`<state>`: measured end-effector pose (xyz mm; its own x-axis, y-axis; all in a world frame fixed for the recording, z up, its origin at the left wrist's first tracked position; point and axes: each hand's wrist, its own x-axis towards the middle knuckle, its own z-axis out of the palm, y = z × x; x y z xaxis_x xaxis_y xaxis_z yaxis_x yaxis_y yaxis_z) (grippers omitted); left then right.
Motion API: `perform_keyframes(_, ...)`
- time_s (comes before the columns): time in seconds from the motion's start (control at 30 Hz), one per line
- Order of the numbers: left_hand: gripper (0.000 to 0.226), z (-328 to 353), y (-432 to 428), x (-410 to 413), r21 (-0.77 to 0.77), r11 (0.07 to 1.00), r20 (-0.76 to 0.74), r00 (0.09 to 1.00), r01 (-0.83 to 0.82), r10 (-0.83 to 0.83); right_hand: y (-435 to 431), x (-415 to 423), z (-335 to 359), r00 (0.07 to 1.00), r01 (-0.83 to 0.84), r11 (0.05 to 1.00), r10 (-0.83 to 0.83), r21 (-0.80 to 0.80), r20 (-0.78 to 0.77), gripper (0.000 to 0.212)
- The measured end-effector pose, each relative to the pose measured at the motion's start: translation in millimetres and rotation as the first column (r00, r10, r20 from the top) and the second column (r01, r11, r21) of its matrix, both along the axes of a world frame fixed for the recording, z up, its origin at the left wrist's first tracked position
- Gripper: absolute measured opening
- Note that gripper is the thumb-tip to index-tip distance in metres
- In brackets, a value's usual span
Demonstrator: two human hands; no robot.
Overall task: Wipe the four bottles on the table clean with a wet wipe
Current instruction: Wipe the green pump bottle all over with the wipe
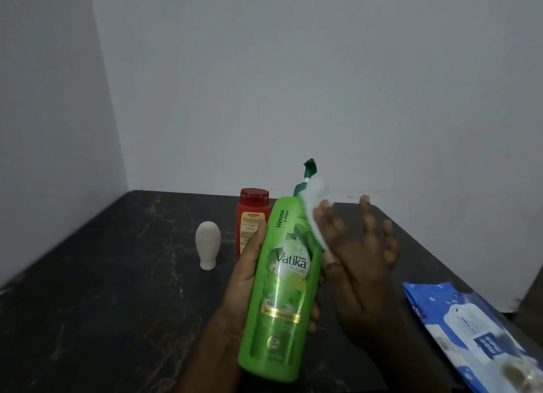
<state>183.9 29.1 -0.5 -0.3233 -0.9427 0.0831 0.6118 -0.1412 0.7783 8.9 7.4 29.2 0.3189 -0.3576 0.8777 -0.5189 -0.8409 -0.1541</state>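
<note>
My left hand [244,278] grips a tall green shampoo bottle [282,287] with a dark green pump, held tilted above the dark table [102,290]. My right hand [355,254] holds a white wet wipe [316,213] against the bottle's upper right shoulder, thumb pinching the wipe, the other fingers spread. A red bottle [251,216] with a red cap stands behind the green one, partly hidden by my left hand. A small white bottle [208,244] stands cap-down to its left. A fourth bottle is not in view.
A blue and white wet-wipe pack [476,334] lies at the table's right front edge. White walls meet in a corner behind the table, whose right edge runs diagonally near the pack.
</note>
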Motion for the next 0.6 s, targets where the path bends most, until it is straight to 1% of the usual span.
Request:
perform_keyframes(0.03, 0.083, -1, -2, -2, 0.001, 0.997, -0.091, 0.992, 0.083, -0.082, -1, -1, -1, 0.998, -0.012, 0.998, 0.009, 0.056, 0.06, 0.053)
perform_keyframes(0.1, 0.085, 4, -1, -3, -0.072, 0.981, -0.138, 0.972, 0.181, -0.189, -2, -5, -1, 0.987, -0.123, 0.985, 0.108, 0.124, 0.118, 0.051)
perform_keyframes(0.17, 0.084, 6, -1, -2, -0.11, 0.966, -0.12, 0.962, 0.232, -0.245, 2, -10, -4, 0.972, -0.234, 0.97, 0.232, 0.069, 0.048, 0.048)
perform_keyframes(0.23, 0.084, 11, -2, -1, -0.086, 0.957, -0.174, 0.942, 0.277, -0.288, 6, -12, -4, 0.946, -0.322, 0.947, 0.322, 0.014, -0.048, 0.046)
perform_keyframes(0.27, 0.083, 14, -2, -1, -0.079, 0.962, -0.181, 0.945, 0.261, -0.271, 6, -12, -3, 0.94, -0.334, 0.943, 0.334, 0.01, -0.073, 0.046)
perform_keyframes(0.3, 0.081, 14, 0, 0, -0.077, 0.967, -0.168, 0.953, 0.242, -0.252, 5, -10, -1, 0.949, -0.307, 0.952, 0.308, 0.021, -0.068, 0.047)
perform_keyframes(0.37, 0.078, 14, 3, -2, -0.079, 0.982, -0.1, 0.978, 0.174, -0.181, 0, -6, 2, 0.981, -0.193, 0.979, 0.194, 0.064, -0.013, 0.05)
perform_keyframes(0.4, 0.076, 10, 2, -3, -0.074, 0.982, -0.105, 0.978, 0.175, -0.183, -1, -4, 2, 0.988, -0.153, 0.983, 0.152, 0.101, 0.024, 0.051)
perform_keyframes(0.47, 0.077, 6, -1, -3, -0.039, 0.978, -0.128, 0.969, 0.206, -0.209, -2, -5, 1, 0.987, -0.157, 0.973, 0.149, 0.167, 0.06, 0.051)
perform_keyframes(0.53, 0.079, 11, 2, -5, 0.018, 0.995, -0.121, 0.988, 0.103, -0.1, 5, -12, -1, 0.979, -0.199, 0.965, 0.202, 0.173, 0.003, 0.05)
perform_keyframes(0.6, 0.079, 10, 2, -5, 0.01, 0.999, -0.085, 0.996, -0.035, 0.036, 17, -21, -3, 0.956, -0.24, 0.965, 0.255, 0.108, -0.148, 0.049)
